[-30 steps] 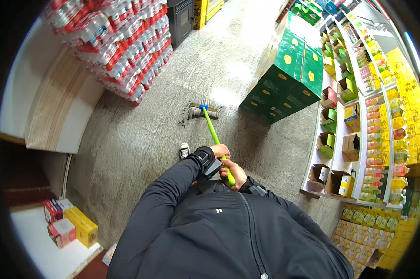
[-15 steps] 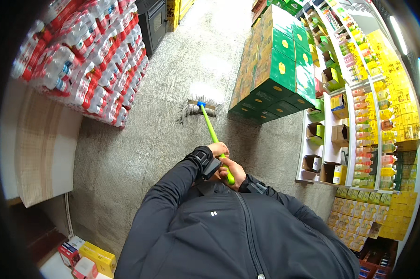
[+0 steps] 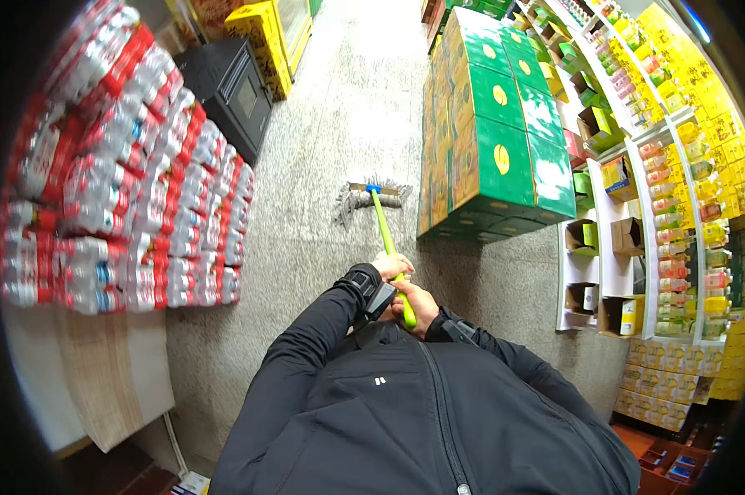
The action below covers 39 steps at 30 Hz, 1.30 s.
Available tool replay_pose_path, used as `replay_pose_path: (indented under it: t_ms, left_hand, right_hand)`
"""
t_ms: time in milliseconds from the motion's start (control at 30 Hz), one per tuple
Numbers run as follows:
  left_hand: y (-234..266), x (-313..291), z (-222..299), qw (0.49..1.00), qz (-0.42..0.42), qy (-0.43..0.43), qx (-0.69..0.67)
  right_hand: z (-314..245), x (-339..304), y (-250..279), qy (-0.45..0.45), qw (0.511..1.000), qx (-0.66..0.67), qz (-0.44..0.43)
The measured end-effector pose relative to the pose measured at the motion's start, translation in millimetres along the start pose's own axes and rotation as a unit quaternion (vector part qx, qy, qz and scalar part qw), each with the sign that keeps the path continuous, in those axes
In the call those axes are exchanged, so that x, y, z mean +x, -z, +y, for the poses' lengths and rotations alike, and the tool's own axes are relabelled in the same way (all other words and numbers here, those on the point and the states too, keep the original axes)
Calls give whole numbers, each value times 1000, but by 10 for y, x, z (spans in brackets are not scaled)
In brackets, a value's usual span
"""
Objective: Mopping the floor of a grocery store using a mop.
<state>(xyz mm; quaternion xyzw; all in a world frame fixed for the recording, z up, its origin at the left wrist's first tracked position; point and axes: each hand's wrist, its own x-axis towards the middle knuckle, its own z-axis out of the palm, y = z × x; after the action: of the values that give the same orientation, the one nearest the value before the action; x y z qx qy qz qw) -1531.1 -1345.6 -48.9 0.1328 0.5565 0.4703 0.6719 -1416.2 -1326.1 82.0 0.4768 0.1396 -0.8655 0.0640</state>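
Note:
Both hands grip the lime-green handle of a flat mop (image 3: 385, 223). My left hand (image 3: 392, 266) is wrapped round it a little farther up. Close to my body, my right hand (image 3: 418, 307) holds the handle near its lower end, which sticks out past the fingers. Ahead of me the mop head (image 3: 374, 196) lies flat on the grey floor, with a blue joint and grey fringe strands spread to both sides.
Shrink-wrapped bottle packs (image 3: 141, 198) with red labels are stacked on the left, before a black cabinet (image 3: 236, 95). Stacked green cartons (image 3: 496, 124) stand on the right. Beyond them run white shelves (image 3: 607, 239) of bottles and boxes. A wood-patterned board (image 3: 108, 371) is at lower left.
The bottle packs, cabinet and green cartons appear nearer and lower, as my view has moved forward along the aisle. The mop head sits slightly farther right; both hands keep their hold.

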Motion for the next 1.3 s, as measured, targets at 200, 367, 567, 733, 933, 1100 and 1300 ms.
replay_pose_path:
  t_ms: [200,367,567,733,933,1100,1300]
  left_hand:
    - [465,807,878,981,-90,-67,156]
    - [662,1174,1246,998,-65,14,-2]
    - [912,1606,1798,998,-46,28,-29]
    - [1226,1978,2363,995,-34,86,-30]
    - [1914,2608,3171,998,-60,24,-17]
    - [2559,3002,3836,996,-86,13,-9]
    - [3076,3331,4384,992,-104,47,-60]
  right_hand:
    - [-1031,444,-343,6,998,54,-22]
    - [-1555,840,-452,27,999,23,-18]
    - [-2192,1013,-754,12,999,30,-1]
    - [-2748,1409,-1015,7,998,52,-16]
    - [-3638,1950,-1695,35,999,-1,-2]
    - [-4263,2359,-2336,27,1000,4,-12]
    - [-4768,2818,-2870,42,999,-28,16]
